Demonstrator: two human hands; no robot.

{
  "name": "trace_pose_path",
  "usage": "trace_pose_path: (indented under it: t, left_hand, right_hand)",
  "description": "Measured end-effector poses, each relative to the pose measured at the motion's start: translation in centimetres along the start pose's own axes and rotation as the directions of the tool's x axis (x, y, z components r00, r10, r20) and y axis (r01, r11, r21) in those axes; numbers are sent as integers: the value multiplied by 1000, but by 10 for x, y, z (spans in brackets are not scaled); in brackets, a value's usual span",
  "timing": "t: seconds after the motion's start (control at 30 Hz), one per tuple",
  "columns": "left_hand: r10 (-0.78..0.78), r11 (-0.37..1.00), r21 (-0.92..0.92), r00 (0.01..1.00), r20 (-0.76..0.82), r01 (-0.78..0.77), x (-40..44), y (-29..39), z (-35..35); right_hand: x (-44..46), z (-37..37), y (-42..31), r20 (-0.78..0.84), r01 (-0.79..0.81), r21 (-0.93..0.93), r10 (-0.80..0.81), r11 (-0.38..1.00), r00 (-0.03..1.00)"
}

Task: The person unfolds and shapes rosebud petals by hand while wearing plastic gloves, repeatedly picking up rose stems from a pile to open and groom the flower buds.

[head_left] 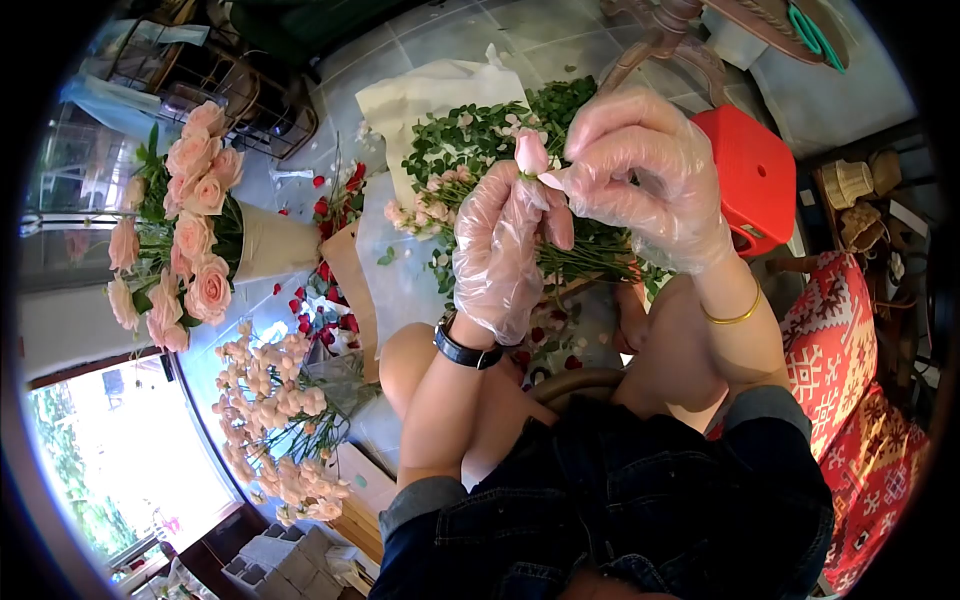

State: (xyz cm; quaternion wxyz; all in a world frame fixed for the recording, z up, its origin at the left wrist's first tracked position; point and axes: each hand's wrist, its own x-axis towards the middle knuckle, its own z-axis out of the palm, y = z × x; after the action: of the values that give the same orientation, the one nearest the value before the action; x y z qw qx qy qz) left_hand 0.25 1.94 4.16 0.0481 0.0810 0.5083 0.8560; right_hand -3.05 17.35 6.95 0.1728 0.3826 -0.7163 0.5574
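Observation:
A pale pink rose (531,152), its bud nearly closed, stands upright above my left hand (498,255). The fingers of that hand wrap round it just below the bloom. My right hand (650,175) is at the flower's right side, with thumb and fingertips pinched on a pale petal (552,181) at the base of the bud. Clear plastic gloves cover both hands. Below and behind them lies a heap of green leafy stems (545,115) with small pink spray roses (430,205); the held rose's stem is mostly hidden by my left hand.
To the left, large peach roses (195,235) stand in a pale bucket (275,242), with a peach bunch (270,410) nearer me. Red petals (325,300) litter the tiled floor. On the right are a red plastic stool (750,180) and a patterned red cushion (840,350).

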Motion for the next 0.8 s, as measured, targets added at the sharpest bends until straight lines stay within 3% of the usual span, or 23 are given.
trace_pose_path:
  t: [0.17, 0.23, 0.27, 0.3, 0.33, 0.37, 0.4, 0.43, 0.5, 0.53, 0.57, 0.6, 0.63, 0.7, 0.8]
  left_hand:
    - [-55, 997, -46, 998, 34, 56, 2, -10, -7]
    - [94, 986, 140, 995, -38, -87, -3, -6, 0]
    - [144, 970, 205, 988, -58, -130, -5, -5, 1]
    - [68, 989, 133, 997, -32, -63, -6, -5, -2]
    - [30, 995, 98, 999, -17, -28, -6, -6, -5]
    - [-8, 998, 63, 1000, -1, 8, -6, -6, -7]
    - [54, 998, -36, 997, 60, -52, -4, -7, -9]
    - [83, 994, -76, 993, 88, -76, 0, -10, -12]
    - [140, 981, -158, 980, 145, -117, 7, -15, -17]
    - [220, 967, -174, 955, 199, -186, 10, -15, -18]
    - [260, 961, -161, 935, 241, -225, 10, -14, -20]
    - [299, 952, -152, 912, 282, -265, 10, -12, -22]
    - [295, 953, -152, 913, 280, -262, 9, -11, -22]
    - [273, 962, -82, 918, 288, -261, 7, -10, -21]
    - [259, 964, 4, 938, 230, -267, 3, -6, -17]
  right_hand:
    - [1, 8, -2, 36, 130, -81, -128, 988, 991]
    - [-4, 6, 2, 115, 98, -93, -87, 991, 990]
    - [-7, 9, -3, 53, -92, 190, 83, 978, 995]
    - [-8, 12, -5, 42, -250, 463, 261, 850, 964]
    - [-7, 12, -4, 41, -250, 464, 261, 850, 964]
    - [-5, 13, -3, -58, -131, 537, 192, 833, 980]
    - [-4, 13, -1, -162, -7, 596, 128, 803, 978]
    - [-4, 10, 1, -161, -8, 598, 130, 802, 978]
    - [-3, 4, 2, -224, 16, 495, 110, 869, 968]
    - [0, -1, -6, -190, -152, 381, 238, 912, 953]
    - [1, -1, -4, -188, -153, 384, 240, 911, 952]
    - [2, -1, -1, -196, -118, 100, 136, 988, 971]
    - [3, -1, 1, -174, -69, -192, 35, 979, 984]
    - [2, 1, -8, -156, -98, -159, 73, 982, 985]
    - [0, 2, -13, -41, 105, -218, -117, 970, 992]
